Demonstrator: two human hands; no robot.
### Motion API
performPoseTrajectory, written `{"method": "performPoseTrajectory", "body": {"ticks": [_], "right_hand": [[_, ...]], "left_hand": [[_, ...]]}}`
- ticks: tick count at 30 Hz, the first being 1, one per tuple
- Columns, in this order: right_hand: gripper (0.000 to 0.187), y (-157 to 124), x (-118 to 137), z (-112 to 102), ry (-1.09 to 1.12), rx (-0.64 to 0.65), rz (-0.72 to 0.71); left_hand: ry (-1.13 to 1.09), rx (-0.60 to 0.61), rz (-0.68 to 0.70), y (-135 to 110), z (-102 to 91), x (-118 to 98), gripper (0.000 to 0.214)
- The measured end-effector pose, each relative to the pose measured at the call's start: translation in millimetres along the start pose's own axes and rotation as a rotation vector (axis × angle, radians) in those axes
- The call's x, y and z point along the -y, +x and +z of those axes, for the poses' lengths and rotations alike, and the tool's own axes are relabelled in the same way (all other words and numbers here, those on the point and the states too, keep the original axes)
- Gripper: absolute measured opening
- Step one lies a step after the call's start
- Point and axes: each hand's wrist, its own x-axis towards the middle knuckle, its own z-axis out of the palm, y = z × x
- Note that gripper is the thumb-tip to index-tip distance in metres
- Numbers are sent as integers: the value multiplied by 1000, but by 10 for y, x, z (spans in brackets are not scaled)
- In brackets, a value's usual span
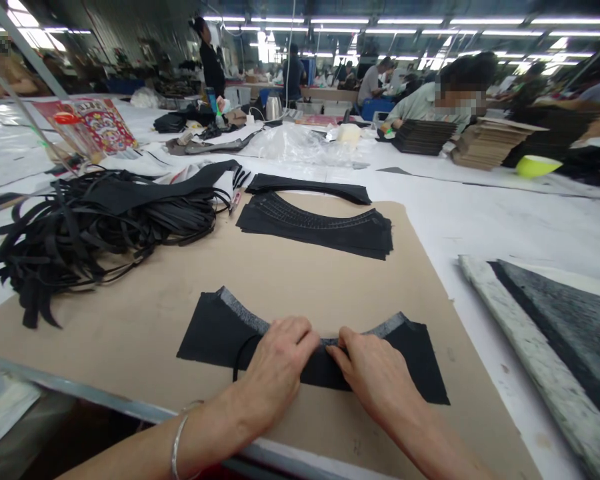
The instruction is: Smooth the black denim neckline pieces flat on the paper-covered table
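A black curved panel [210, 333] lies flat on the brown board, its concave upper edge showing a grey speckled strip [387, 326]. My left hand [285, 350] is closed at the middle of that edge, fingertips pressed together on it. Beside it, my right hand [367, 360] pinches the same edge between thumb and curled fingers, a small gap from the left. A thin black cord [239, 353] loops out from under my left hand over the panel's left half. What lies under the fingertips is hidden.
Brown board [180, 273] covers the table's near part. Behind the panel lie stacked curved black pieces [310, 230] and a narrower black stack [307, 187]. Tangled black strips [105, 213] heap at left; a speckled grey slab [570, 333] lies right. A co-worker [430, 100] sits across the table.
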Motion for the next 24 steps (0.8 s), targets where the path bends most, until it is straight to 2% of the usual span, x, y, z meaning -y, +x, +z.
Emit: {"method": "performPoseTrajectory", "body": {"ticks": [2,5,10,18,21,24], "right_hand": [[22,1,0,13,2,-4,0],[22,1,-4,19,11,-1,4],[22,38,-52,-28,63,29,21],[19,165,-9,-324,174,106,-52],[19,185,-35,-310,164,99,-53],[18,198,-107,-203,128,98,-32]], "left_hand": [[-33,32,125,-60,78,-4,28],[48,58,184,-122,156,-27,25],[191,47,217,-144,202,-87,32],[282,34,236,-166,251,-103,41],[286,34,238,-169,247,-101,40],[282,18,241,-172,247,-105,36]]}}
